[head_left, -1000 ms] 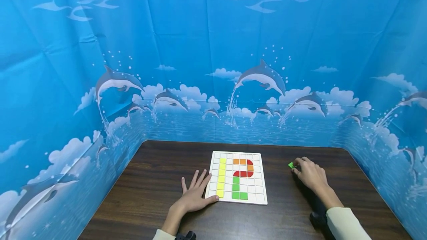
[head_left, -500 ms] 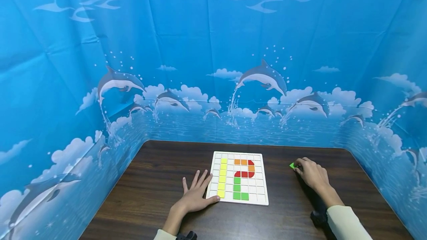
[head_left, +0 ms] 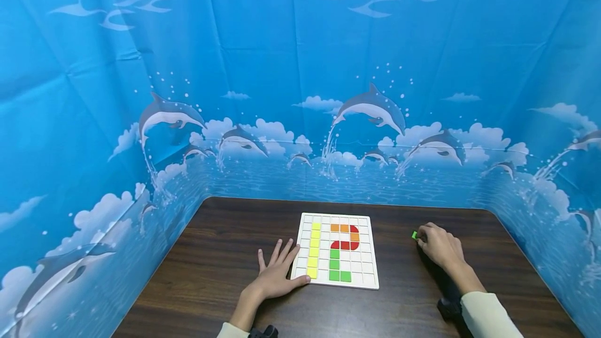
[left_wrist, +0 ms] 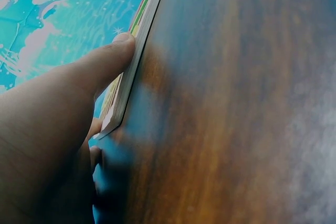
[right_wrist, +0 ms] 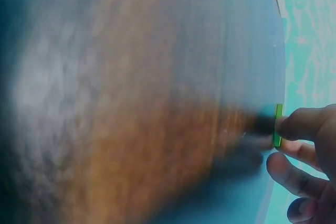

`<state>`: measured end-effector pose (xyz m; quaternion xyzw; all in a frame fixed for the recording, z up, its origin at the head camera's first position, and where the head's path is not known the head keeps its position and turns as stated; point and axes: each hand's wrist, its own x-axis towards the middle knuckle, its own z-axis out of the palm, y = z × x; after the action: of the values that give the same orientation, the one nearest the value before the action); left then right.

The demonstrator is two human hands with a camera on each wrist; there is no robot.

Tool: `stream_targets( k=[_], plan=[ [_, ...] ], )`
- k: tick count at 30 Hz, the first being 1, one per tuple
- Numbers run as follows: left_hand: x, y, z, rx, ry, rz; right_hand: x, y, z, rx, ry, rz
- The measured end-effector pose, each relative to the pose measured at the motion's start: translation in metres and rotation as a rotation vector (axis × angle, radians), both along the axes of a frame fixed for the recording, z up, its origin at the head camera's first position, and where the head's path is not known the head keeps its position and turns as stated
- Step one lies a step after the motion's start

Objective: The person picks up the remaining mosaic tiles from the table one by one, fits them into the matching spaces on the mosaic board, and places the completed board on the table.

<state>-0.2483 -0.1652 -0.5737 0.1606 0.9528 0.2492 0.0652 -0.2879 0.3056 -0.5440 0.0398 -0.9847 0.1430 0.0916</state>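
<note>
A white square grid board [head_left: 366, 265] lies on the table with coloured tiles on it. Yellow tiles [head_left: 313, 249] form a column on its left side; orange, red and green tiles [head_left: 334, 264] make a hooked shape to the right. My left hand [head_left: 274, 279] rests spread at the board's lower left, its thumb on the front edge, as the left wrist view also shows. Off to the right of the board, my right hand [head_left: 440, 244] pinches a small flat green tile [right_wrist: 277, 125] between thumb and fingers, close over the table. In the head view only a corner of that tile shows.
The dark wood-grain table [head_left: 225, 233] has rounded far corners. A blue curtain [head_left: 263, 171] printed with dolphins and clouds stands along its back and sides. Dark wrist devices [head_left: 448, 308] sit on both forearms.
The green tile has turned in my right fingers, from a pointed corner showing to a squarer edge. My left hand and the board have stayed in place; the head view shifted slightly.
</note>
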Motion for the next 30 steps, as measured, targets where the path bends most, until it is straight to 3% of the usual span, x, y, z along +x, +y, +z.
stream_targets(
  k=[20,30],
  plan=[
    [-0.002,-0.001,-0.007,-0.002,0.020,0.006,0.004,-0.004,-0.002,0.001,0.043,0.050],
    [0.000,0.001,-0.004,-0.009,0.015,0.015,0.010,-0.016,0.001,-0.004,0.057,0.082]
  ],
)
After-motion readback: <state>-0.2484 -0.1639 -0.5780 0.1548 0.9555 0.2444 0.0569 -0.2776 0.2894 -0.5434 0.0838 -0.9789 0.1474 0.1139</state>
